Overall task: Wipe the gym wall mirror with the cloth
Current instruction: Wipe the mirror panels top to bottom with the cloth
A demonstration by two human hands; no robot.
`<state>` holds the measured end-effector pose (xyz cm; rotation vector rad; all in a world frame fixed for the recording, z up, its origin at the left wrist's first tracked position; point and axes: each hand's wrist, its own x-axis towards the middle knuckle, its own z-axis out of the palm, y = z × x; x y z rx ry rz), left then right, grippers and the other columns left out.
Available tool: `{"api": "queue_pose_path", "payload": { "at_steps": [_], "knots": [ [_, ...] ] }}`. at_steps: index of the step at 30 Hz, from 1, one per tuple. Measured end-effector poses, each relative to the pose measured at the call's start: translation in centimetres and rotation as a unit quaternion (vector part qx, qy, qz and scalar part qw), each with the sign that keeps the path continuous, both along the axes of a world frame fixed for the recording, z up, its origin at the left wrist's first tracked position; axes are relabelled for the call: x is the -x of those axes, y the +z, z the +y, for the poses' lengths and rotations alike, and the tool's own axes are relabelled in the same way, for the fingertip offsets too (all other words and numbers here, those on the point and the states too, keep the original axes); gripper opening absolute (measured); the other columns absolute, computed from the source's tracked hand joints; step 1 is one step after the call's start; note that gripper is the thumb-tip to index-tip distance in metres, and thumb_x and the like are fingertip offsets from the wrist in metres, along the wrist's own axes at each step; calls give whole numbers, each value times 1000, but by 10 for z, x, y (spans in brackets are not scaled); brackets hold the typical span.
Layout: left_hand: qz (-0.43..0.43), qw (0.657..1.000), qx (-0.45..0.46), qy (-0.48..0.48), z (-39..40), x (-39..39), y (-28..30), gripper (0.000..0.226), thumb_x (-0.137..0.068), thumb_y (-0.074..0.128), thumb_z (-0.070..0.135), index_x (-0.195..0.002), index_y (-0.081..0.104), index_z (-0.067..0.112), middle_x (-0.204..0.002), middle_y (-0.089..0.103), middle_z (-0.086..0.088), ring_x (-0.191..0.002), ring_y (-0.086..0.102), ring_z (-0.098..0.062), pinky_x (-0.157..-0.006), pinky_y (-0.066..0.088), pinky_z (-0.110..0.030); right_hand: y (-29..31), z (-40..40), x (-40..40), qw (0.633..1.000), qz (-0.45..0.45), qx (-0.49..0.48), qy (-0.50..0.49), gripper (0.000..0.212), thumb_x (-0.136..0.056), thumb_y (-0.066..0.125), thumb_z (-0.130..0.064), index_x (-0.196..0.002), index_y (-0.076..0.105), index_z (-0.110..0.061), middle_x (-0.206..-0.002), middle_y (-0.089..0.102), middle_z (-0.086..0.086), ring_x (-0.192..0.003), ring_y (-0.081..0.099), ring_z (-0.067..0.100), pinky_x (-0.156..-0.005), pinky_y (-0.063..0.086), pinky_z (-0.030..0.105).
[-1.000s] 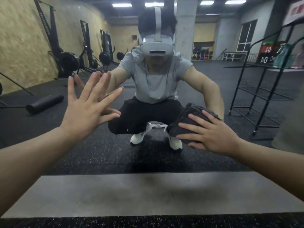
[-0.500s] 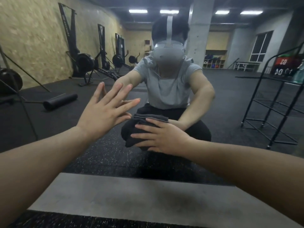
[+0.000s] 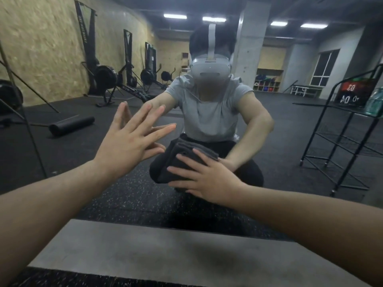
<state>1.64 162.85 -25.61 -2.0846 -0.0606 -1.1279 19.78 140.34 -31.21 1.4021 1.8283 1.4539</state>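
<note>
The wall mirror point(image 3: 62, 162) fills nearly the whole head view and reflects a crouching person in a grey shirt and a headset. My left hand point(image 3: 128, 141) lies flat against the glass with its fingers spread, left of centre. A folded dark grey cloth point(image 3: 178, 162) is pressed to the mirror low in the middle. My right hand point(image 3: 205, 179) presses on that cloth with straight, spread fingers. Both forearms reach in from the bottom corners.
A grey concrete ledge point(image 3: 165, 251) runs along the mirror's foot, with black speckled rubber floor point(image 3: 62, 280) in front of it. The reflection shows rowing machines point(image 3: 103, 77) at left, a foam roller point(image 3: 71, 125), and a black wire rack point(image 3: 342, 146) at right.
My right hand slid the cloth leftward across the glass from the right side to the middle, close to my left hand. The view also shifted, moving the reflection rightward.
</note>
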Motion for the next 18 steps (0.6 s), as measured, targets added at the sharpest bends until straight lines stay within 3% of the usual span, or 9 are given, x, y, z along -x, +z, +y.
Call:
{"api": "queue_pose_path", "payload": {
  "at_steps": [4,8,15,18],
  "knots": [
    [-1,1000,19,-1,0,-1,-4,64,-103,39,58,-161,29,35,-171,18,-9,-158,14,-31,-120,14,-71,-27,16,11,999,-9,30,-15,57,-102,51,-54,-156,38,-41,-168,27,-8,-157,17,27,-126,-12,55],
    [5,1000,24,4,-2,0,-3,64,-102,39,58,-162,27,36,-171,16,-8,-158,14,-31,-119,13,-71,1,1,4,999,16,28,5,53,-100,57,-52,-151,48,-40,-164,36,-9,-155,21,23,-128,-8,49],
    [23,999,27,-10,-7,12,8,65,-101,37,56,-161,27,36,-171,17,-8,-156,20,-30,-120,15,-67,84,-77,-33,981,110,-156,-25,50,-108,44,-51,-157,39,-41,-167,29,-5,-157,19,26,-128,9,51],
    [15,999,30,-8,-1,21,25,72,-97,37,62,-162,26,33,-173,4,-7,-159,8,-28,-123,14,-63,90,-76,-29,968,133,-208,-46,52,-108,44,-50,-158,36,-41,-168,28,-3,-157,17,31,-126,12,59]
  ]
}}
